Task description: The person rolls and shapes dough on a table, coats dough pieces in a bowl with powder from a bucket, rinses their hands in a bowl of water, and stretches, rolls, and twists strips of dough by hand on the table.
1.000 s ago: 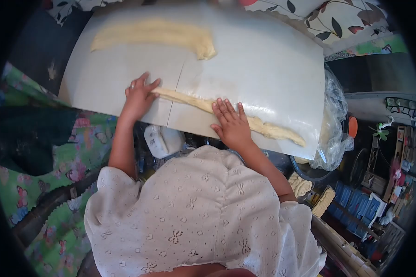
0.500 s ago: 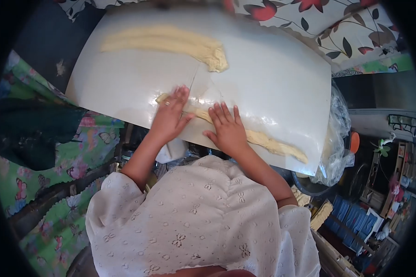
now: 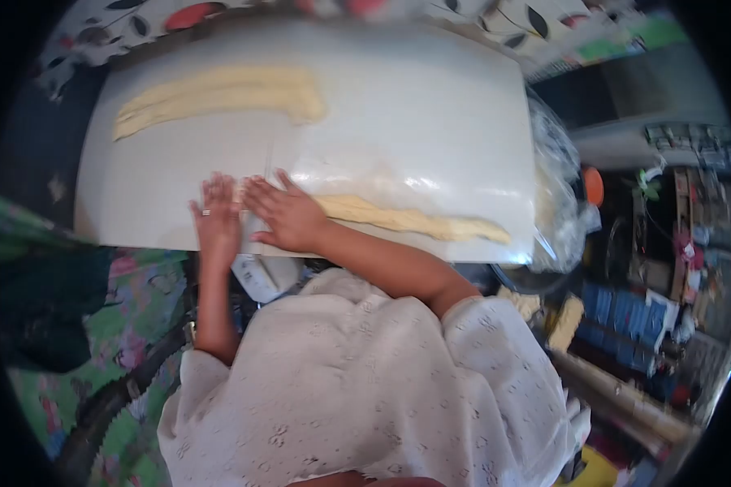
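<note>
A long rope of dough (image 3: pixel 414 220) lies along the near edge of the white table (image 3: pixel 430 138). Flat on its left end rests my right hand (image 3: pixel 288 215), fingers stretched out to the upper left. Close beside it, my left hand (image 3: pixel 218 219), with a ring on one finger, is also laid flat with its fingers pointing away from me. The left end of the rope is hidden under the hands. Farther back on the left, a wider folded strip of dough (image 3: pixel 219 93) lies across the table.
Clear plastic wrapping (image 3: pixel 556 187) bulges at the table's right edge, by an orange lid (image 3: pixel 593 187). Below the near edge stands a white container (image 3: pixel 264 276). Floral cloth (image 3: pixel 495 24) hangs at the back. Blue items (image 3: pixel 625 312) are stacked at the right.
The view has shifted, so the table sits farther left and more level. My right hand has moved left along the dough rope, close to my left hand. The wide strip stays in place.
</note>
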### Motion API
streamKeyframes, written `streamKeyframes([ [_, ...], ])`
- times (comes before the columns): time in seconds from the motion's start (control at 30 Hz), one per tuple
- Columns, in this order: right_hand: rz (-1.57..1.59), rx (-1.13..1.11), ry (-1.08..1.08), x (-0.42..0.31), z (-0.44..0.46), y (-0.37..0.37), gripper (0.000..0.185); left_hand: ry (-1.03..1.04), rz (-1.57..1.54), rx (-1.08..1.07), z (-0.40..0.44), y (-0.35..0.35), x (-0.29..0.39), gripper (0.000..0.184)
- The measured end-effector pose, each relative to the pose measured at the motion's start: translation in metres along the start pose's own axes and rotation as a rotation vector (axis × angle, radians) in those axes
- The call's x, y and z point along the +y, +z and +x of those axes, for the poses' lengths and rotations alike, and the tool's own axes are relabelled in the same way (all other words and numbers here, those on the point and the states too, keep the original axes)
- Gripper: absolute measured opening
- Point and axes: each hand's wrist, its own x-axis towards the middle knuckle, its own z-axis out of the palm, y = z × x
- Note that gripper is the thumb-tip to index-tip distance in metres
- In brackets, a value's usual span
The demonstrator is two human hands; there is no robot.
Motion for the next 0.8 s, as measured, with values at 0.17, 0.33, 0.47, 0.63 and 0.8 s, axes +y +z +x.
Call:
streamKeyframes([
  [0.17,0.329,0.104,0.024,0.016,-0.011,-0.032,0.062,0.015,-0.289,0.046,0.003,-0.014,-0.005,0.056],
  [0.33,-0.165,0.156,0.564,0.026,-0.136,-0.128,0.066,0.354,-0.217,0.129,-0.027,-0.005,0.061,0.063],
  [0.47,-0.426,0.256,0.907,0.061,-0.253,-0.128,0.064,0.748,-0.277,-0.174,-0.03,0.003,0.158,0.069],
  [0.63,-0.392,0.121,0.852,0.074,-0.311,-0.122,0.063,0.78,-0.361,-0.204,-0.037,0.04,0.255,0.07],
  [0.8,-0.233,0.101,0.625,0.091,-0.344,-0.145,0.052,0.74,-0.104,-0.191,-0.043,0.056,0.283,0.068],
])
